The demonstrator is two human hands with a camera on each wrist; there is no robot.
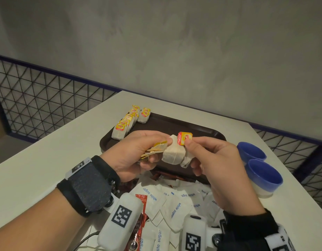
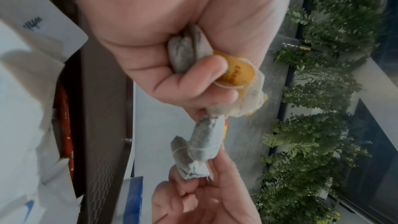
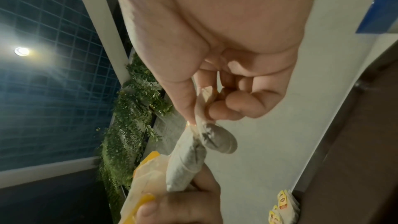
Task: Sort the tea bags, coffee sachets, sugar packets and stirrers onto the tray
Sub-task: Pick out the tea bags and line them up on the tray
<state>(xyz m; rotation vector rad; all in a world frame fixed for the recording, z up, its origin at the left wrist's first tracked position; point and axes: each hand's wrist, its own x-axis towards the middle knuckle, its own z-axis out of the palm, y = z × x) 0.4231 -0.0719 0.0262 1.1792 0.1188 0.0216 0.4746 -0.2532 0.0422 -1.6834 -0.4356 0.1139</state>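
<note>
Brown plastic, the tray (image 1: 207,132) sits on the white table (image 1: 38,160). Above its near half, the left hand (image 1: 136,153) has its grip curled round a bunch of tea bags (image 1: 156,148), while the right hand (image 1: 214,160) pinches one tea bag (image 1: 174,153) by its yellow tag (image 1: 185,138). Only the left wrist view shows string wound round that bag. Sorted tea bags (image 1: 126,122) line the tray's far left corner. Sugar packets (image 1: 174,205) lie heaped at its near edge, with what may be coffee sachets (image 1: 141,230). Two blue cups (image 1: 261,171) stand right of the tray.
</note>
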